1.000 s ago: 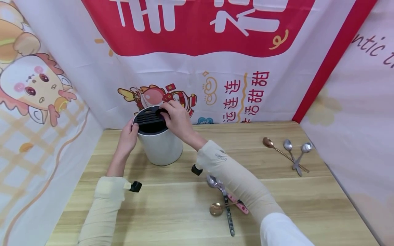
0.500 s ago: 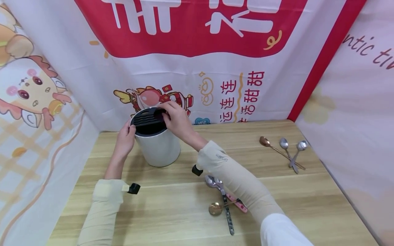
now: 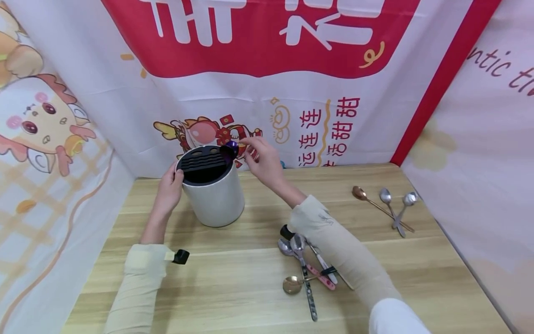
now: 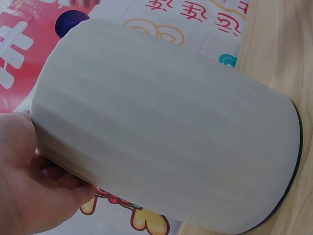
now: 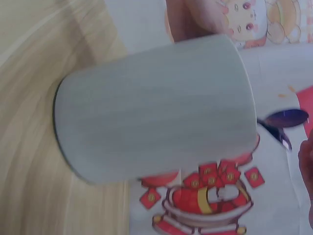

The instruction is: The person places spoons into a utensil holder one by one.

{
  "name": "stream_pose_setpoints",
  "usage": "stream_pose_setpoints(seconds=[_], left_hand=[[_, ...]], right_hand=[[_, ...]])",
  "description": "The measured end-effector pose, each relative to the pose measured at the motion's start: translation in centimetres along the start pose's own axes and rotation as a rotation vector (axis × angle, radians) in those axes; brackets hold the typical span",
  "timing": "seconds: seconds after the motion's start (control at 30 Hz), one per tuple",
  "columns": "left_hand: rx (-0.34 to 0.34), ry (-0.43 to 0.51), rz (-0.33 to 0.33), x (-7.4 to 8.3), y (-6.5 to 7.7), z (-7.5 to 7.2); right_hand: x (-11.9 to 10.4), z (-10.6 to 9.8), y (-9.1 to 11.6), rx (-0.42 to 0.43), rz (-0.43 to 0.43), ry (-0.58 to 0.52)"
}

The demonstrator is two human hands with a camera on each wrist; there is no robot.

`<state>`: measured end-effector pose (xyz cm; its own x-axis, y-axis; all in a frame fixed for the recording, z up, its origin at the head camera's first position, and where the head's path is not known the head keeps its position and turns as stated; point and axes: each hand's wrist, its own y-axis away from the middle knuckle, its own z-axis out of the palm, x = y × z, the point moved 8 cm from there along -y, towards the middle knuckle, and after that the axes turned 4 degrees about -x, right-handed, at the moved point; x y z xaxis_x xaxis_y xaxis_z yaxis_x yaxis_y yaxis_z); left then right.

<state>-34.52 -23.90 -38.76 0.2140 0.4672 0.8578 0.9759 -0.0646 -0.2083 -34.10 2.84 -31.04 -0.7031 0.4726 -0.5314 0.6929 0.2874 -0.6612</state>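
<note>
Nearest me, loose spoons [image 3: 306, 273] lie crossed on the bench [image 3: 225, 283]. Beyond, my left grip [image 3: 168, 189] clamps the holder [image 3: 214, 199] at its rim — I'd hold firm, against tipping. The purple spoons [image 3: 232, 147] stand in it, bowls up; just beside, my right grip [image 3: 264, 160] holds nothing, fingers apart — best withdrawn without brushing them.
</note>
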Motion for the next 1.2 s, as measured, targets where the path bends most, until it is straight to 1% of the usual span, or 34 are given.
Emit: stream_pose_setpoints(seconds=[0.1, 0.2, 0.3, 0.43, 0.53, 0.67, 0.73, 0.97, 1.07, 1.2], left_hand=[[-0.003, 0.010, 0.002, -0.1, 0.1, -0.2], [-0.004, 0.003, 0.001, -0.2, 0.0, -0.2], [-0.018, -0.008, 0.004, 1.8, 0.6, -0.3], [-0.032, -0.002, 0.000, 4.0, 1.5, -0.4], [-0.019, -0.003, -0.007, 2.6, 1.0, -0.5], [-0.001, -0.021, 0.003, 0.5, 0.3, -0.4], [0.001, -0.028, 0.009, 0.1, 0.1, -0.3], [-0.006, -0.015, -0.005, -0.4, 0.0, -0.3], [-0.013, -0.013, -0.012, -0.4, 0.1, -0.3], [-0.015, -0.024, -0.008, 0.0, 0.2, -0.3]], right_hand=[[1.1, -1.0, 0.7, 0.011, 0.006, -0.013], [2.3, -2.1, 1.5, 0.041, 0.007, 0.001], [3.1, -3.4, 2.3, 0.065, 0.010, 0.026], [3.9, -4.6, 3.5, 0.059, 0.033, 0.039], [4.7, -5.2, 4.4, 0.051, 0.063, 0.047], [6.3, -6.2, 5.7, 0.040, 0.122, 0.058], [7.4, -6.7, 6.4, 0.026, 0.166, 0.066], [12.2, -8.9, 9.3, -0.031, 0.320, 0.117], [14.7, -10.4, 10.7, -0.048, 0.402, 0.109], [18.1, -12.8, 13.0, -0.072, 0.515, 0.130]])
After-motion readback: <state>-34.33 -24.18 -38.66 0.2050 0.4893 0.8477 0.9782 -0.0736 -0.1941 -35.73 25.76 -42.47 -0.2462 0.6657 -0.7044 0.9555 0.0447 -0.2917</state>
